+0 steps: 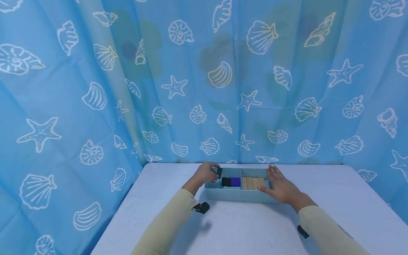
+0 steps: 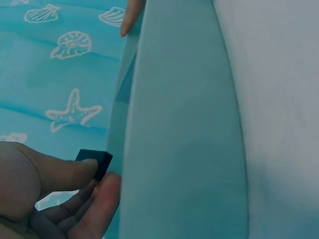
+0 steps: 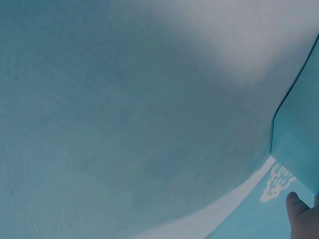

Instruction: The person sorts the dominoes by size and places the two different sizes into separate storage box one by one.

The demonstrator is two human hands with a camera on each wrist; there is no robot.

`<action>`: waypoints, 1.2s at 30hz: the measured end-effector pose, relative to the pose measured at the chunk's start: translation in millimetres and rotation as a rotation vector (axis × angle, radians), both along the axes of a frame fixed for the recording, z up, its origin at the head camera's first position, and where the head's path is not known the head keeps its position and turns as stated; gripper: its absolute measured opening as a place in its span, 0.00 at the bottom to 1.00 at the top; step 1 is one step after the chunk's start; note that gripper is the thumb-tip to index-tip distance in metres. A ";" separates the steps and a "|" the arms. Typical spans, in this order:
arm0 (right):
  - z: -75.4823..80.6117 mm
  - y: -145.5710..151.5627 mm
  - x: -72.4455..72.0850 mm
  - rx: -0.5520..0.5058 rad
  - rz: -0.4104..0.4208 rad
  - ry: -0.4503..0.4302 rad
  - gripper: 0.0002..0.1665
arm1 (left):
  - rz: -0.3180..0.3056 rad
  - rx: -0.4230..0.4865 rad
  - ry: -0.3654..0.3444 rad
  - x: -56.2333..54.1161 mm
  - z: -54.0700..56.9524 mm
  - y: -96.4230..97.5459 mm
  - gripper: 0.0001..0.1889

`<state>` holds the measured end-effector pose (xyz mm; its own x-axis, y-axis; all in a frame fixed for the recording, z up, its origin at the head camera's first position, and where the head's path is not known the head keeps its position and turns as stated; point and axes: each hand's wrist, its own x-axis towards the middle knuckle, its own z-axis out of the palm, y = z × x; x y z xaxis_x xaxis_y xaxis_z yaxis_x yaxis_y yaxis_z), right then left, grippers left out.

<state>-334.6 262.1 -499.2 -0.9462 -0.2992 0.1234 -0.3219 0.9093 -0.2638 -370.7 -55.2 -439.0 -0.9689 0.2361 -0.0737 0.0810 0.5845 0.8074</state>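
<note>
A light blue box with two compartments stands near the table's back edge. Over its left compartment my left hand pinches a small black block between thumb and fingers. The left wrist view shows that same block tilted, just beside the box wall. Below it in the left compartment lie a black block and a purple one, side by side. Several pale wooden blocks fill part of the right compartment. My right hand rests at the box's right end, fingers extended, thumb over the front rim.
A white-covered table extends in front of the box and to both sides. Behind and to the left hangs a blue curtain with white shells and starfish. Black wrist devices sit under both sleeves.
</note>
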 end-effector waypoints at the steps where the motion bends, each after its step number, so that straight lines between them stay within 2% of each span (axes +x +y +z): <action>1: 0.2 -0.7 -0.1 -0.001 0.000 -0.001 0.61 | 0.000 -0.016 0.011 -0.4 -1.6 1.3 0.23; 7: 1.0 -2.5 0.9 0.002 0.001 -0.003 0.61 | 0.029 -0.193 0.055 -2.9 -11.1 10.9 0.21; 11: 1.3 -2.8 1.2 -0.009 -0.005 0.007 0.61 | 0.028 -0.256 0.060 -3.6 -14.7 22.7 0.21; 15: -0.8 -2.8 0.9 -0.012 -0.022 -0.008 0.62 | 0.024 -0.191 0.003 -2.7 -22.8 32.1 0.22; 20: -3.3 -2.7 0.4 -0.014 -0.023 -0.015 0.62 | 0.077 -0.094 -0.077 -4.9 -31.0 35.8 0.23; 26: -2.9 -1.4 0.0 -0.014 -0.020 0.000 0.62 | 0.113 -0.072 -0.161 -13.6 -32.5 34.7 0.22; 32: -1.0 -0.8 -0.3 -0.017 -0.018 -0.003 0.62 | 0.170 0.052 -0.237 -20.2 -31.4 35.7 0.17; 36: 0.8 -3.1 0.5 -0.030 -0.016 -0.003 0.62 | 0.198 0.028 -0.246 -23.0 -32.7 36.1 0.15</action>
